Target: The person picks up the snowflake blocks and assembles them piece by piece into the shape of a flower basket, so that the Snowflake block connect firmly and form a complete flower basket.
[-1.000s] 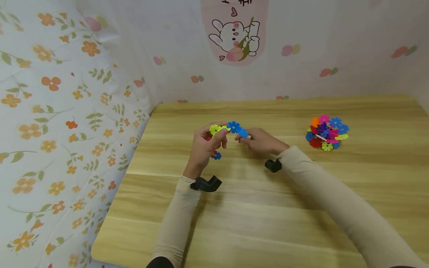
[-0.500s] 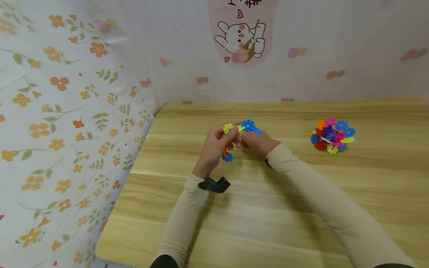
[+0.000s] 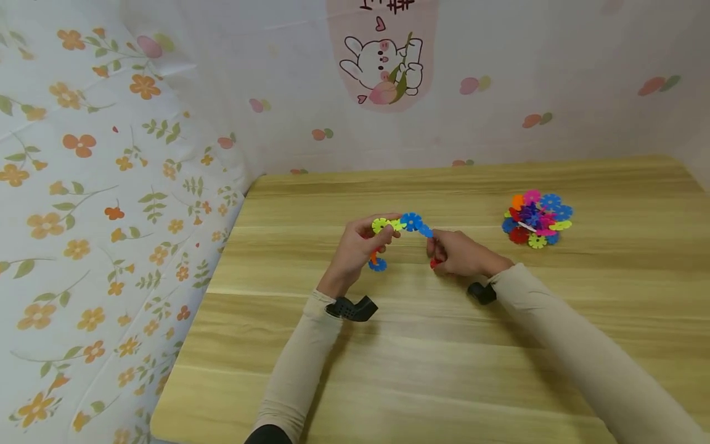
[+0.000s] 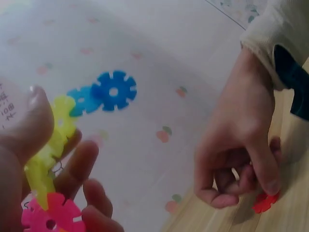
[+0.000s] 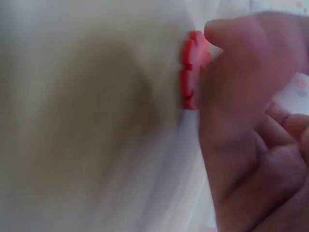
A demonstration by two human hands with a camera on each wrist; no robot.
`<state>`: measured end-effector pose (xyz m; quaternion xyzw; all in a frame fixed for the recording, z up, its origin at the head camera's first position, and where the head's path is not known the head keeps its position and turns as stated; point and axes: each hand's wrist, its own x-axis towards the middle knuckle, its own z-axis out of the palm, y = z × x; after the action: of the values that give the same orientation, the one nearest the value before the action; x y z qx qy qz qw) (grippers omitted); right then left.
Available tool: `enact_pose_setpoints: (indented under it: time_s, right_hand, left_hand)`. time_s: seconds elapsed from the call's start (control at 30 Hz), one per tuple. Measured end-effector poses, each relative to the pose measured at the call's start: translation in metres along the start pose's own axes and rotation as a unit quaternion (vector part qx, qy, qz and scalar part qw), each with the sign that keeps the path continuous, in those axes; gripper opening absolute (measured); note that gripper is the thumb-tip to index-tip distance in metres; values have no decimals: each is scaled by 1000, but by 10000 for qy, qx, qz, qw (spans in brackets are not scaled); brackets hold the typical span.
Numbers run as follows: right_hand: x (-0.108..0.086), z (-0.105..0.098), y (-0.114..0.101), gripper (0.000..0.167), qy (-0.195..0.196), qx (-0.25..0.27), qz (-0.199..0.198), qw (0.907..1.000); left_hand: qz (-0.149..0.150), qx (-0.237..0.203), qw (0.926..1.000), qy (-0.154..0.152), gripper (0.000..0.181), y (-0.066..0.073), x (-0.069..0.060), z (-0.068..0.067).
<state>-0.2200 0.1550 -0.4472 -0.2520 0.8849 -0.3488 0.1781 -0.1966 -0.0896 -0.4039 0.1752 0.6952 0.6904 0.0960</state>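
A curved chain of slotted plastic snowflake discs is in my left hand [image 3: 350, 251], thumb and fingers pinching its yellow discs [image 3: 381, 226]. Two joined blue discs [image 4: 114, 91] form the chain's upper end, while a pink disc [image 4: 53, 216] shows low in the left wrist view. Below the palm hangs an orange piece with another blue disc [image 3: 378, 264]. Just right of the upper blue end, my right hand [image 3: 467, 254] pinches a loose red disc [image 5: 189, 72] between thumb and finger. That red disc is apart from the chain; fingers hide part of it.
A pile of mixed-colour discs [image 3: 537, 229] lies toward the right on the wooden table [image 3: 444, 370]. Behind the table hangs a printed cloth [image 3: 266, 142], and a floral cloth [image 3: 111, 246] covers the left side.
My right hand first came in close to the left hand, then drew away to the right, where the red disc now shows in its fingers. The left hand keeps its hold on the chain.
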Motion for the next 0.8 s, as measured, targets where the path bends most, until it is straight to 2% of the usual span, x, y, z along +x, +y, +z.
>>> enact_pose_setpoints:
  time_s: [0.2,0.3,0.43,0.5,0.6,0.63,0.73,0.8]
  right_hand:
    - [-12,1,-1,28,760,-847,-240,9932]
    - [-11,3,0,26,847,-902,-369,9916]
    - [-10,3,0,21,860,-797,-279,9927]
    - [-13,4,0,19,887,-554,-198,9943]
    - [-26,7,-6,10,1111,430,-133,9928]
    - [-32,9,-10,9,1283,796,-174,9884]
    - [-49,11,-25,10,1847,1670,-451,9675]
    - [-58,10,-38,10,2235,1667,-696,9578]
  left_hand:
    - [217,65,9984,-522,45,-1,0,-1]
    - [336,57,9973,-652,47,0,1,-1]
    - [383,-28,9955,-866,44,0,2,0]
    - [426,-78,9940,-1009,47,0,2,1]
    - [576,-15,9910,-1209,58,-2,2,2]
    - [646,49,9901,-1246,61,-3,1,2]
    - [812,265,9878,-1299,69,-6,-1,2]
    - [881,359,9870,-1294,70,-8,-2,2]
